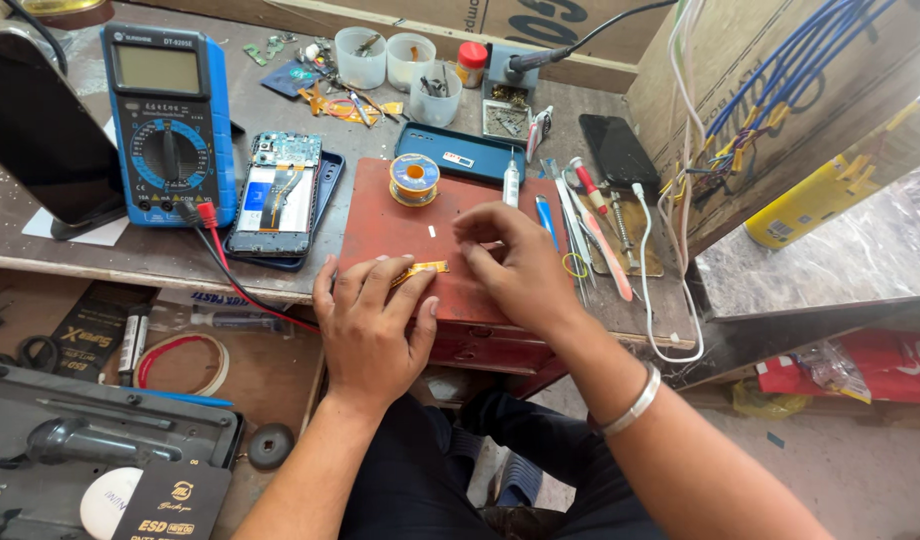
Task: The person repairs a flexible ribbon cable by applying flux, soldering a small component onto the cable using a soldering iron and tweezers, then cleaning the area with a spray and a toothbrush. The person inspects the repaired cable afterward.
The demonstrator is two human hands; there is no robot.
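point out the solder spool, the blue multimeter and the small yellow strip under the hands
solder spool point(415, 179), head view, top face
blue multimeter point(170, 150), head view, dial
small yellow strip point(427, 267), head view, exposed right end
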